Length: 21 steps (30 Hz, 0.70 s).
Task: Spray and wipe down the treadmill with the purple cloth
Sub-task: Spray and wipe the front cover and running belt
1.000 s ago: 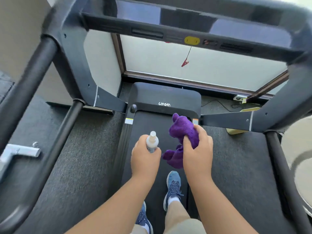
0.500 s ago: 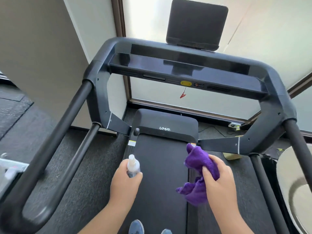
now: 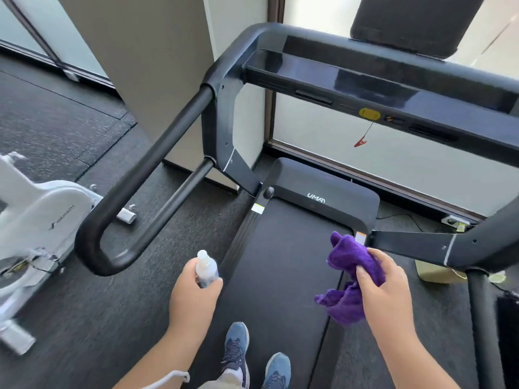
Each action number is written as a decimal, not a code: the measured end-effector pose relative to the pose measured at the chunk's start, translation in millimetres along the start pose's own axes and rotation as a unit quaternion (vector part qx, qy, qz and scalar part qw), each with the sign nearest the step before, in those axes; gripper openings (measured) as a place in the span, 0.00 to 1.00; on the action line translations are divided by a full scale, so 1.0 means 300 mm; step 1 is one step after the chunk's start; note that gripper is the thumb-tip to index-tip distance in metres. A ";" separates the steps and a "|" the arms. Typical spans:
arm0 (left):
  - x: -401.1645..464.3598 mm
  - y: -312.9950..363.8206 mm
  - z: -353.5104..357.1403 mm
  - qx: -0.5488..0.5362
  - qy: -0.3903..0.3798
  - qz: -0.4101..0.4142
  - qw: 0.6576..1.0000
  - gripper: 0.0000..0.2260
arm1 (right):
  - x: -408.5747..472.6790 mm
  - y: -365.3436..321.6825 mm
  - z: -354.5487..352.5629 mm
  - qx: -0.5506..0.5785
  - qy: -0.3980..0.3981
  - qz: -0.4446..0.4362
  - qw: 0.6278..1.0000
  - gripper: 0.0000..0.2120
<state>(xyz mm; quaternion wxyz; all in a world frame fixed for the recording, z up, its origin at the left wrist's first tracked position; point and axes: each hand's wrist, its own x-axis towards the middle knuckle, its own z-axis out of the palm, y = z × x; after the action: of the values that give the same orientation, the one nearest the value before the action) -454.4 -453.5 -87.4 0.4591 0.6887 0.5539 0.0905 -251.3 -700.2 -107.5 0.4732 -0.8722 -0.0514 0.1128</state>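
Observation:
I stand on the black treadmill belt point(image 3: 280, 265), blue shoes at the bottom. My left hand point(image 3: 193, 296) grips a small white spray bottle point(image 3: 206, 269), upright, over the belt's left edge. My right hand point(image 3: 384, 287) holds a bunched purple cloth point(image 3: 348, 259) above the belt's right edge; part of the cloth hangs below the hand. The dark console bar point(image 3: 379, 88) with a yellow safety key point(image 3: 369, 114) crosses the upper right. The looped left handrail point(image 3: 146, 175) reaches toward me at the left. Both hands are well below the console.
A white exercise bike point(image 3: 36, 220) stands on the dark carpet at the left. A beige pillar point(image 3: 157, 66) rises behind the left handrail. The right handrail post point(image 3: 480, 318) runs down the right. A frosted window fills the wall ahead. A red clip point(image 3: 360, 142) dangles from the safety key.
The view has swung left and tilted, bringing the white bike and left handrail into sight. Both hands keep their grips on bottle and cloth and have spread slightly apart.

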 end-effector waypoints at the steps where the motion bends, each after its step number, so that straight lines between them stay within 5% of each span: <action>1: -0.019 -0.006 -0.007 -0.003 0.005 -0.005 1.000 0.16 | 0.005 0.009 -0.004 0.001 -0.003 -0.001 1.000 0.18; 10: -0.106 0.020 0.027 -0.005 0.007 0.016 1.000 0.19 | 0.027 0.042 -0.073 -0.008 -0.018 0.002 1.000 0.19; 21: -0.004 0.078 0.082 -0.045 -0.084 0.056 0.994 0.17 | 0.023 -0.017 -0.052 -0.025 0.001 0.047 0.999 0.21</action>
<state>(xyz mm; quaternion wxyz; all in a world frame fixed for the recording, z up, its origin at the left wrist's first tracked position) -423.4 -466.7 -83.6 0.5290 0.7022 0.4693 0.0826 -240.7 -708.6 -96.1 0.4450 -0.8856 -0.0124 0.1326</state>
